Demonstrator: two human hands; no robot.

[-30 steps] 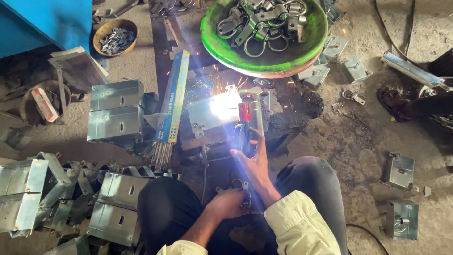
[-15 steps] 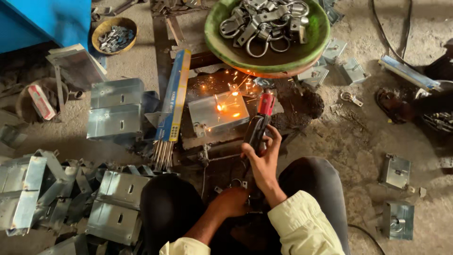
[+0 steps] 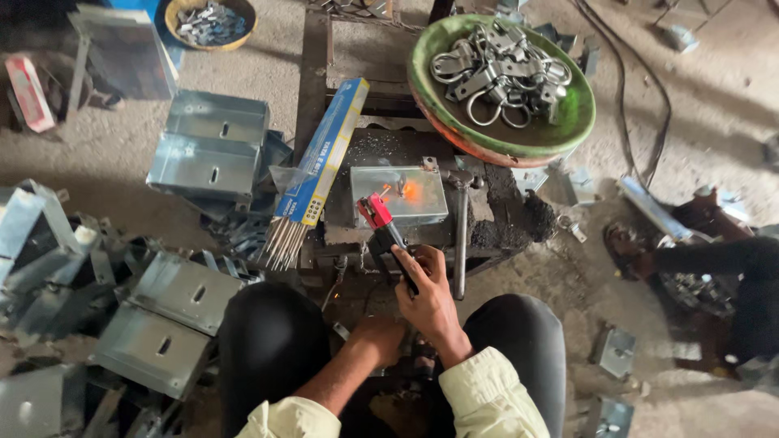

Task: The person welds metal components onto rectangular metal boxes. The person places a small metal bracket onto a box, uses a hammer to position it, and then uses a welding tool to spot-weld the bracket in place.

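Left hand [image 3: 377, 331]: low between the knees, resting on dark metal; cannot tell how its fingers sit.
Right hand [image 3: 430, 296]: fingers wrapped tight round the welding holder [image 3: 388, 235], its red tip aimed at the glowing metal box [image 3: 399, 195].
Rod packet [image 3: 320, 154]: open, rods spilling near.
Green bowl [image 3: 560, 130]: full of metal rings.

A dull grey sheet-metal box [image 3: 399, 195], marked by an orange-glowing spot, is seen on the blackened, rough metal desk [image 3: 495, 231]. Red plastic is seen on the electrode holder [image 3: 385, 231]. Shiny metal rings [image 3: 499, 73] are heaped in a matt green bowl [image 3: 576, 122]. Glossy blue cardboard forms the rod box [image 3: 324, 154].
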